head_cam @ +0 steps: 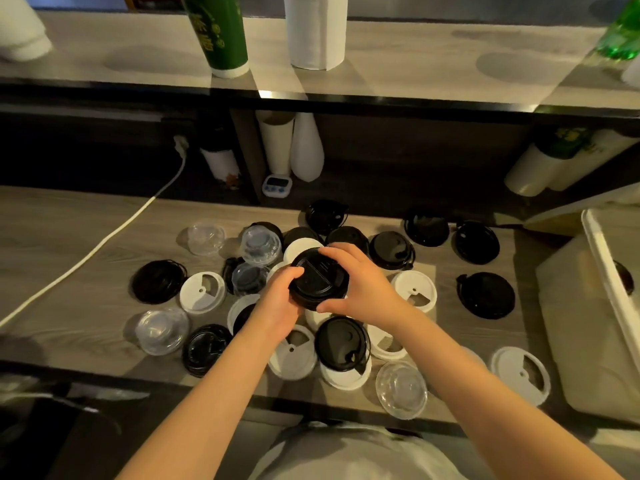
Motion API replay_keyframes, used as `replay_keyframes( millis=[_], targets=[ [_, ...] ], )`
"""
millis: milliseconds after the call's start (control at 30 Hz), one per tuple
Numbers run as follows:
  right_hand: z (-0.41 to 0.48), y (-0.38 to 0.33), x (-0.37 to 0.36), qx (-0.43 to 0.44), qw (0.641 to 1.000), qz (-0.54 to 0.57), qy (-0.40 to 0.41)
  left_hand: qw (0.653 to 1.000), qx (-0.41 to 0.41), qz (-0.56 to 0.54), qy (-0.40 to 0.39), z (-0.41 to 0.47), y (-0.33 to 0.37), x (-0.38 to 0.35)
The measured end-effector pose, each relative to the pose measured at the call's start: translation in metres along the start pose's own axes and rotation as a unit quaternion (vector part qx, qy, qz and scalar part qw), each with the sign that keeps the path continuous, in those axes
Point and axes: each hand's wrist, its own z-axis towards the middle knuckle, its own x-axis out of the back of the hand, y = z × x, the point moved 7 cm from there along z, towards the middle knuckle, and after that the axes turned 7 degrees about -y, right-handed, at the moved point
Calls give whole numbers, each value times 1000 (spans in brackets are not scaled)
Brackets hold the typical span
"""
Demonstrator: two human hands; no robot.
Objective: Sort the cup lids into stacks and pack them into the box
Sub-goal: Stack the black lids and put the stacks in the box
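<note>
A stack of black lids (317, 277) is held above the counter between both hands. My left hand (280, 303) grips its left edge with the thumb on top. My right hand (360, 285) curls round its right and near edge. Around it lie several loose lids: black ones such as the black lid (486, 295) at right, white ones such as the white lid (202, 292), and clear ones such as the clear lid (161, 331). The white box (588, 306) stands at the right edge with something dark inside.
A wood-grain counter (69, 237) carries the lids. A white cable (114, 233) runs across its left part. Behind stand cup stacks (277, 143), a small timer (277, 185) and a raised shelf (415, 64) with a green cup stack and paper roll.
</note>
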Motion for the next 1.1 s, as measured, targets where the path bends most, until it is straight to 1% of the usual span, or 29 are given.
replay_keyframes(
  millis=[67, 167, 233, 300, 367, 467, 567, 633, 700, 733, 767, 800, 833, 867, 900, 967, 1033, 1100],
  targets=[
    [-1, 1, -5, -11, 998, 62, -10, 1000, -5, -10, 19, -4, 0, 10],
    [-1, 6, -14, -89, 975, 202, -6, 998, -22, -30, 46, -10, 5, 25],
    [4, 6, -22, -137, 958, 252, -13, 997, -36, -35, 53, -14, 11, 31],
    [13, -3, -28, -159, 947, 280, -19, 996, -58, -41, 60, -20, 21, 35],
    [24, -15, -33, -163, 938, 305, -17, 994, -72, -42, 70, -25, 31, 43],
    [41, -31, -43, -155, 933, 325, -29, 995, -65, -18, 70, -33, 42, 62],
    [54, -42, -57, -144, 949, 277, -42, 993, -73, -1, 88, -44, 48, 84],
    [58, -49, -69, -132, 951, 273, -67, 991, -89, -14, 102, -50, 49, 97],
    [59, -49, -80, -141, 938, 305, -82, 987, -99, -33, 120, -55, 49, 110],
    [58, -46, -83, -147, 938, 303, -78, 984, -101, -47, 137, -56, 48, 117],
    [57, -41, -83, -140, 955, 254, -66, 979, -101, -63, 163, -57, 46, 127],
    [55, -37, -81, -117, 979, 158, -55, 973, -102, -82, 191, -59, 45, 136],
    [53, -33, -83, -90, 993, 56, -58, 967, -103, -95, 215, -61, 43, 144],
    [49, -29, -90, -66, 995, -25, -77, 962, -102, -106, 229, -63, 41, 151],
    [45, -27, -99, -46, 989, -84, -111, 960, -99, -114, 237, -63, 38, 157],
    [38, -25, -120, -9, 973, -156, -172, 956, -95, -130, 244, -66, 31, 165],
    [37, -26, -135, 14, 959, -208, -191, 955, -90, -145, 242, -68, 25, 169],
    [38, -28, -144, 16, 951, -241, -193, 955, -90, -151, 238, -70, 22, 171]
  ],
)
